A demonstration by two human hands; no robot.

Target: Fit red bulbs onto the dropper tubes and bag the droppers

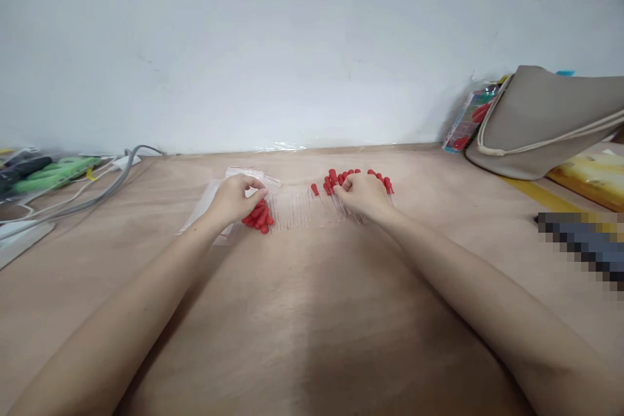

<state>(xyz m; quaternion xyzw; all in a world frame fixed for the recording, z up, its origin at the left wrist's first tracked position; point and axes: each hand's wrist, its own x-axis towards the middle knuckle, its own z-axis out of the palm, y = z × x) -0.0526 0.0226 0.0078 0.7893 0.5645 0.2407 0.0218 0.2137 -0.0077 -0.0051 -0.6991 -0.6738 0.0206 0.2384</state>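
Observation:
My left hand (pixel 236 198) is over a small pile of red rubber bulbs (pixel 258 218), thumb and index fingertips close together. Whatever those fingertips hold, if anything, is too small to make out. To the right of the pile lies a row of thin clear tubes (pixel 290 210), side by side. My right hand (pixel 365 194) is closed, its thumb and fingertips at a red-capped dropper (pixel 333 177). Around and partly under it lie several more tubes with red bulbs on their far ends. One capped tube (pixel 314 189) lies a little apart, left of my right hand.
Clear plastic bags (pixel 202 205) lie beneath and beside my left hand. Grey and white cables (pixel 114 185) and green-and-black objects (pixel 53 174) are at the left. A grey drawstring bag (pixel 546 120), a blister pack (pixel 470 118) and a blurred dark object (pixel 585 242) are at the right. A wall stands behind.

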